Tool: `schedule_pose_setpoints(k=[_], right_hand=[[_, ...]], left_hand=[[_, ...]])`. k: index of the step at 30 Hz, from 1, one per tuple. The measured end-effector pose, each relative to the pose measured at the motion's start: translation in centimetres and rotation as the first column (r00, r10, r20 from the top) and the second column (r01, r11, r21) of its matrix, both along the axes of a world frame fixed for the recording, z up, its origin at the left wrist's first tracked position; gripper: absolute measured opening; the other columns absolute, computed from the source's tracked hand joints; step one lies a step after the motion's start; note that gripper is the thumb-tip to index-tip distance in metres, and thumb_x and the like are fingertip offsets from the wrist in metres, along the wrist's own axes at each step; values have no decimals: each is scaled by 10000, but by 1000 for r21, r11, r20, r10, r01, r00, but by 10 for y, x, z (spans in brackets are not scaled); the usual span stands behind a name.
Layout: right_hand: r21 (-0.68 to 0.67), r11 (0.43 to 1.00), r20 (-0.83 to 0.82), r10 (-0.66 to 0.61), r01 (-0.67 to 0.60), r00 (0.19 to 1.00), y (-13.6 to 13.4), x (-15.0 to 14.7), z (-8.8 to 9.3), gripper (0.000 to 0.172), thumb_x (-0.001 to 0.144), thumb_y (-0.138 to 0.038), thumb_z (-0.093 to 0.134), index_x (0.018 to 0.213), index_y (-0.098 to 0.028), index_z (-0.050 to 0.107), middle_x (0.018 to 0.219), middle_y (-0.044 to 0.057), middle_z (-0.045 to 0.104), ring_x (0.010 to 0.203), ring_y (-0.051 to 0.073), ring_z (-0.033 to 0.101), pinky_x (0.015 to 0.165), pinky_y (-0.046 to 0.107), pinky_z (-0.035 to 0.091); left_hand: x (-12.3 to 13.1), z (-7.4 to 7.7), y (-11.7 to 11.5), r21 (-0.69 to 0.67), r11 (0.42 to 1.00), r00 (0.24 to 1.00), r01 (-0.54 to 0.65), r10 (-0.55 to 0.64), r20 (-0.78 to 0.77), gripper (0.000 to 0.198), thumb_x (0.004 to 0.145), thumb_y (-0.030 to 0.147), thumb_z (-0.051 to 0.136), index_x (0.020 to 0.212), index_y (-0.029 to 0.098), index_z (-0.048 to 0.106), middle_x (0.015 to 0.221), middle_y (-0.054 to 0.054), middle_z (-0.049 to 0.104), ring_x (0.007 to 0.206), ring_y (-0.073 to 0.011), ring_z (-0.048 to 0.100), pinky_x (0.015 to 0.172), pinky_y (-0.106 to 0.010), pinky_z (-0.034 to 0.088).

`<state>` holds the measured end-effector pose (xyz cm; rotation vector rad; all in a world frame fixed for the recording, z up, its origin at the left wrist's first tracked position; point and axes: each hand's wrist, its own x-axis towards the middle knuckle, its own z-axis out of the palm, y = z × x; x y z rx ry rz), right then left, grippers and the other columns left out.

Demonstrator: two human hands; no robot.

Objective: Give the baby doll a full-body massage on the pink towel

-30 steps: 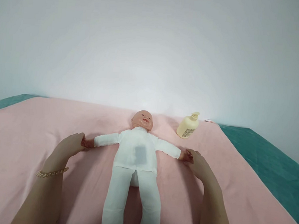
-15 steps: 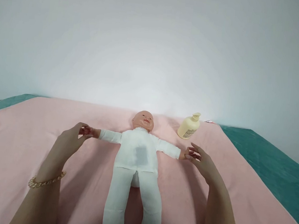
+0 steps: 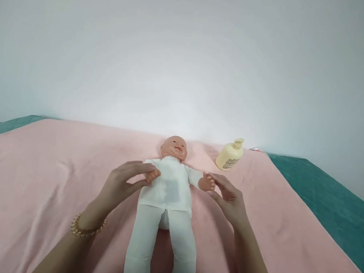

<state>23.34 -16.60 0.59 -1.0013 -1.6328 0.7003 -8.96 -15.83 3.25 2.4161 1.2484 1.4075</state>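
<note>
On pink blanket [image 3: 36, 174], white-suited doll [image 3: 168, 189], left hand [image 3: 119, 187] and right hand [image 3: 230, 200] tight around its 2 fists.

A baby doll [image 3: 167, 186] in a white top and white trousers lies face up at the lower centre of the frame. Its bald head points upward, legs straight, both arms drawn inward.
</note>
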Motion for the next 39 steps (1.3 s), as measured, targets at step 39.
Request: schedule_pose_setpoints(k=[39], right_hand=[[-86,909,338,-359,408,870,-4,42,12,520,759,-412,691,1244,-274,565,1193,65,651,1112,272,601,912,381,502]], left_hand=[[-59,3,16,-359,931,925,-69,195,325,667,761,461,695,1345,238,464,1116,-73,680,1057,-229,639,973,-420,500]])
